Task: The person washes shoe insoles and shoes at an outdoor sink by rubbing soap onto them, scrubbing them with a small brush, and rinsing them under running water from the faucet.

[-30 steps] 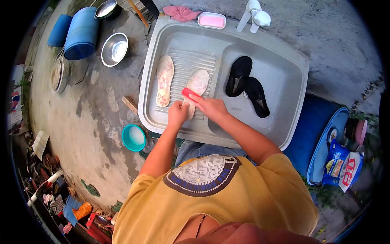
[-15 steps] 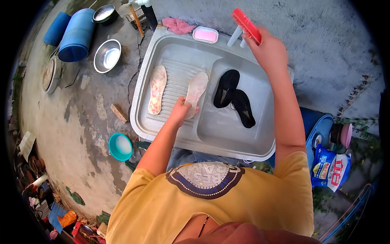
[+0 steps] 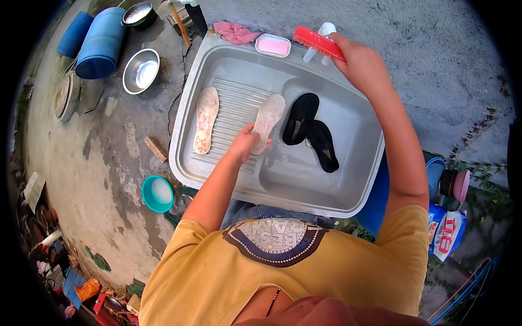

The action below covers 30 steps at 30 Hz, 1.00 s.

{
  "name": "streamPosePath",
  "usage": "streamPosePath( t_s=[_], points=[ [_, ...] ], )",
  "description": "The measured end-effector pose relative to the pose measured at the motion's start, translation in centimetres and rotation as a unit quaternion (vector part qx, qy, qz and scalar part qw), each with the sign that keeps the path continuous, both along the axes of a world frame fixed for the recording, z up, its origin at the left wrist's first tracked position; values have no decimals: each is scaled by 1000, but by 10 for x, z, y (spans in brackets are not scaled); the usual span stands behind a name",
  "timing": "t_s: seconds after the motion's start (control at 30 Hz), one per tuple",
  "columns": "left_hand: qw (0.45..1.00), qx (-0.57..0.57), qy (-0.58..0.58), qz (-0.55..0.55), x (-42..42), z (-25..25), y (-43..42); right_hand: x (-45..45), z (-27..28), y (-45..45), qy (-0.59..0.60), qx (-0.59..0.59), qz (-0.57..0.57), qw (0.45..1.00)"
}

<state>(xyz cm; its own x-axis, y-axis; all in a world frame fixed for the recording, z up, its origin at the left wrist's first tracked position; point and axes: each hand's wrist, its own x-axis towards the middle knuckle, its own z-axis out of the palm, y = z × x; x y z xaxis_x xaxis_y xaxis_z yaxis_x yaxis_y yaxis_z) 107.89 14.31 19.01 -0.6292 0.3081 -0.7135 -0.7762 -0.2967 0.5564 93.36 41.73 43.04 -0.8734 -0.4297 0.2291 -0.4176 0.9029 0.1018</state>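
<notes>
My left hand grips the lower end of a pale, stained shoe insole over the ribbed side of the grey sink. Another insole, blotched pink and yellow, lies flat on the ribs to its left. In my right hand is a red scrubbing brush, held above the back rim by the tap, bristles facing down. Two black cloth shoes, one upright at the left and one slanted, touch each other in the sink basin.
On the back rim sit a pink soap bar in a white dish and a pink cloth. A teal bowl, a steel basin and blue barrels stand on the left. A blue detergent bag is at the right.
My right hand has come down a little, and the brush has turned from steeply slanted to nearly level. My left hand has shifted the insole slightly right. The view has moved slightly.
</notes>
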Motion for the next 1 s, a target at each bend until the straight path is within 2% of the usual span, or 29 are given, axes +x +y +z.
streamPosePath(
  t_s=[0.07, 0.27, 0.33, 0.37, 0.43, 0.47, 0.5, 0.57, 0.67, 0.77, 0.87, 0.97, 1.0],
  points=[
    [1000, 5, -6, 5, 0, -3, 0, 0, 2, -1, -14, 0, -2, 1000],
    [999, 31, -15, 18, -2, -10, -1, -6, -7, 20, 2, -43, 122, 992],
    [999, 47, -11, 22, -5, -11, 4, 3, -17, 23, -52, -274, 50, 959],
    [998, 56, -8, 24, -7, -11, 7, 10, -31, 24, -93, -408, -20, 908],
    [997, 75, -4, 28, -9, -4, 12, 21, -79, 25, -145, -647, -130, 737],
    [996, 83, -4, 29, -10, -3, 14, 24, -112, 24, -159, -742, -177, 627],
    [996, 90, 0, 26, -11, -4, 16, 28, -148, 21, -179, -794, -179, 552],
    [995, 98, 5, 15, -15, -6, 17, 27, -197, 0, -225, -922, -191, 253],
    [994, 106, 10, 6, -23, -1, 20, 10, -201, -29, -214, -952, -202, 88],
    [991, 133, 23, 18, -31, -3, 25, 2, -202, -34, -260, -944, -151, 137],
    [972, 221, -22, 80, -42, 0, 40, 23, -182, -38, -344, -855, -172, 349],
    [951, 271, -86, 125, -57, -22, 63, 67, -197, -46, -492, -653, -198, 541],
    [945, 292, -87, 123, -61, -30, 71, 81, -194, -50, -441, -521, -179, 708]
  ],
)
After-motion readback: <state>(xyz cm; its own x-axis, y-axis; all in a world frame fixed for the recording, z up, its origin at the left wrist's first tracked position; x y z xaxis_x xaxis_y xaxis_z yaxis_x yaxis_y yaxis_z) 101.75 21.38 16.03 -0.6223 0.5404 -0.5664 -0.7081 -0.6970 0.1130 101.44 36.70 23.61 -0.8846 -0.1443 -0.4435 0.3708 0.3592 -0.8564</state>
